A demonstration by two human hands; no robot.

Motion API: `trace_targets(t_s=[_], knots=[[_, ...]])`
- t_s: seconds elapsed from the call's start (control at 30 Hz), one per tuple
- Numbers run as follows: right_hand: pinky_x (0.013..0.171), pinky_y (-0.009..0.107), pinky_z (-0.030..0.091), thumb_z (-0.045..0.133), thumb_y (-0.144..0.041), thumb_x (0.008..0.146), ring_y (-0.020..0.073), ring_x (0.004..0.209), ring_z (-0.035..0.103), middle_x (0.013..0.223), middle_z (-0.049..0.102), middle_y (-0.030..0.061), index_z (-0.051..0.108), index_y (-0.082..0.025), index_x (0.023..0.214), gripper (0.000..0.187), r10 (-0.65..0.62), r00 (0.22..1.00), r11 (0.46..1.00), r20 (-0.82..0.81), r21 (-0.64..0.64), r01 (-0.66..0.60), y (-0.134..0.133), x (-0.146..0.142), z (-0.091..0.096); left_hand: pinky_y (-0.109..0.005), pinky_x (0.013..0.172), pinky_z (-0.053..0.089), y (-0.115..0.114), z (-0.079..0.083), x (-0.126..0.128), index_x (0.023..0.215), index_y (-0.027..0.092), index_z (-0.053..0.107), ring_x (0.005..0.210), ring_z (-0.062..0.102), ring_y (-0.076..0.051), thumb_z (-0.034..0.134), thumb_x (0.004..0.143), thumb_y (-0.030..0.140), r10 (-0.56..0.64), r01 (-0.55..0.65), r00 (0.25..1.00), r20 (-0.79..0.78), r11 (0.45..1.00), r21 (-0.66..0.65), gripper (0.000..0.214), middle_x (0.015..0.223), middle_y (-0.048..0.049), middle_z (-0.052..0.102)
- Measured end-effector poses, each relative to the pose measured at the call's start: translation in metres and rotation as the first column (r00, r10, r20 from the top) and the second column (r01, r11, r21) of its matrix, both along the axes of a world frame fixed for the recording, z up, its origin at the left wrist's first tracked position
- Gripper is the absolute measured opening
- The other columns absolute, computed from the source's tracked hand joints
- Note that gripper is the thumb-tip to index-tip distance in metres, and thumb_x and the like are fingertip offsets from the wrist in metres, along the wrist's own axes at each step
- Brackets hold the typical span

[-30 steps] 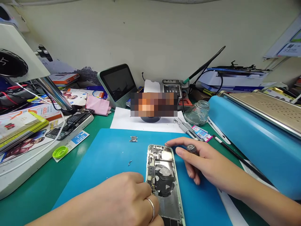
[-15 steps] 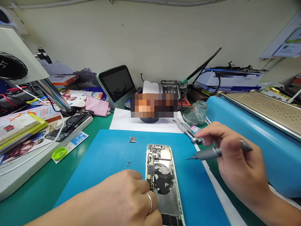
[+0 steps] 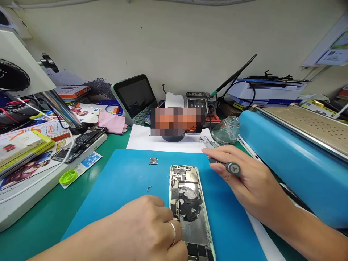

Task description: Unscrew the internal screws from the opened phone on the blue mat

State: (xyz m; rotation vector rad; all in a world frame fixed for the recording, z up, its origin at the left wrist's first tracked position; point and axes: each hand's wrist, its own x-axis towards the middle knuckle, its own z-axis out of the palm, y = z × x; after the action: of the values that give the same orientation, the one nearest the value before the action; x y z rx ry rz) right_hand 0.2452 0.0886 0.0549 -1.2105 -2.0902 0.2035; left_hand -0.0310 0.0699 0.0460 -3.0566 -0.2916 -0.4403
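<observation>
An opened smartphone [image 3: 194, 232] lies on the blue mat with its inside facing up, showing its boards and a torn black round patch. Curled over its lower left edge is my left hand [image 3: 152, 228], a ring on one finger; the fingertips are hidden behind the hand. My right hand [image 3: 244, 181] pinches a grey precision screwdriver [image 3: 233, 168] above the mat, right of the phone's top end. Its round end cap, marked with a Y, faces me, and the tip is out of sight. A small metal bracket [image 3: 153, 161] and tiny screws [image 3: 148, 188] lie left of the phone.
Behind my right hand lie other slim tools [image 3: 209, 143] on white paper, near a glass jar [image 3: 226, 129]. A blue machine [image 3: 293, 159] bounds the right side. At left are a microscope stand [image 3: 61, 108], another phone part [image 3: 81, 145] and a green cap [image 3: 68, 177].
My right hand has moved left and turned, so the screwdriver's tip now points away and its end cap shows. My left hand stays at the phone.
</observation>
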Motion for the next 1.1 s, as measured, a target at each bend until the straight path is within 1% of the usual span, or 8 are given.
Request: trace_targets(t_s=[0.17,0.27,0.4,0.5,0.63,0.9,1.0,1.1], knots=[[0.102,0.034,0.061,0.051,-0.016,0.109,0.022,0.122,0.073,0.135,0.074,0.0076,0.067,-0.027,0.139,0.036,0.073,0.995,0.997,0.067,0.017,-0.074,0.001,0.0,-0.006,-0.034,0.051,0.034,0.0,0.0,-0.001,0.071,0.021,0.052,0.056,0.045,-0.013,0.072,0.101,0.026,-0.003,0.003,1.0,0.01,1.0,-0.029,0.036,0.067,0.0047,0.055],[0.106,0.04,0.061,0.055,-0.023,0.107,0.0253,0.122,0.072,0.138,0.07,0.0104,0.065,-0.028,0.142,0.037,0.118,0.987,0.993,0.108,-0.029,-0.116,0.001,-0.001,-0.009,-0.033,0.052,0.034,0.001,0.002,-0.002,0.07,0.021,0.052,0.056,0.045,-0.012,0.077,0.098,0.026,-0.008,0.008,1.0,0.014,0.999,-0.04,0.038,0.067,0.0051,0.055],[0.119,0.051,0.054,0.065,-0.036,0.103,0.0316,0.138,0.065,0.156,0.059,0.012,0.052,-0.029,0.157,0.056,0.141,0.976,0.985,0.166,-0.118,-0.122,-0.001,-0.004,-0.012,-0.033,0.054,0.036,0.002,0.006,-0.003,0.071,0.02,0.052,0.057,0.044,-0.012,0.075,0.1,0.024,-0.01,0.011,1.0,0.003,0.997,-0.078,0.037,0.069,0.0051,0.057],[0.122,0.052,0.052,0.063,-0.035,0.104,0.0312,0.144,0.061,0.164,0.054,0.0102,0.047,-0.03,0.161,0.06,0.142,0.974,0.985,0.175,-0.123,-0.122,-0.002,-0.004,-0.014,-0.033,0.054,0.036,0.003,0.006,-0.004,0.07,0.02,0.052,0.058,0.045,-0.012,0.071,0.102,0.024,-0.01,0.01,1.0,0.005,0.995,-0.1,0.037,0.069,0.0044,0.057],[0.123,0.051,0.052,0.062,-0.032,0.104,0.0293,0.144,0.06,0.164,0.054,0.0075,0.046,-0.032,0.161,0.059,0.143,0.975,0.988,0.172,-0.083,-0.131,0.0,-0.003,-0.016,-0.034,0.053,0.033,0.004,0.005,-0.006,0.069,0.019,0.051,0.057,0.043,-0.012,0.068,0.104,0.027,-0.012,0.013,1.0,0.01,0.993,-0.12,0.04,0.068,0.0038,0.055],[0.119,0.049,0.054,0.061,-0.027,0.104,0.0288,0.137,0.064,0.156,0.061,0.0097,0.053,-0.028,0.154,0.051,0.144,0.977,0.989,0.158,0.001,-0.146,0.001,-0.004,-0.014,-0.034,0.054,0.033,0.004,0.002,-0.007,0.07,0.02,0.05,0.057,0.045,-0.013,0.072,0.101,0.025,-0.011,0.013,1.0,0.017,0.992,-0.125,0.039,0.068,0.004,0.056],[0.109,0.047,0.058,0.061,-0.03,0.105,0.0279,0.123,0.069,0.136,0.071,0.01,0.062,-0.026,0.14,0.035,0.087,0.99,0.994,0.115,0.057,-0.094,0.002,-0.004,-0.009,-0.035,0.055,0.034,0.004,0.0,-0.007,0.072,0.021,0.052,0.058,0.048,-0.014,0.07,0.103,0.032,0.004,0.0,1.0,0.03,0.99,-0.14,0.038,0.069,0.0038,0.057],[0.089,0.041,0.059,0.06,-0.03,0.106,0.025,0.102,0.072,0.111,0.076,0.0068,0.068,-0.024,0.117,0.015,0.033,0.996,0.998,0.086,0.053,-0.038,0.004,-0.003,-0.005,-0.036,0.055,0.034,0.004,-0.001,-0.008,0.074,0.021,0.053,0.058,0.047,-0.015,0.055,0.111,0.039,0.0,0.008,0.999,0.047,0.988,-0.157,0.041,0.068,0.0032,0.056]])
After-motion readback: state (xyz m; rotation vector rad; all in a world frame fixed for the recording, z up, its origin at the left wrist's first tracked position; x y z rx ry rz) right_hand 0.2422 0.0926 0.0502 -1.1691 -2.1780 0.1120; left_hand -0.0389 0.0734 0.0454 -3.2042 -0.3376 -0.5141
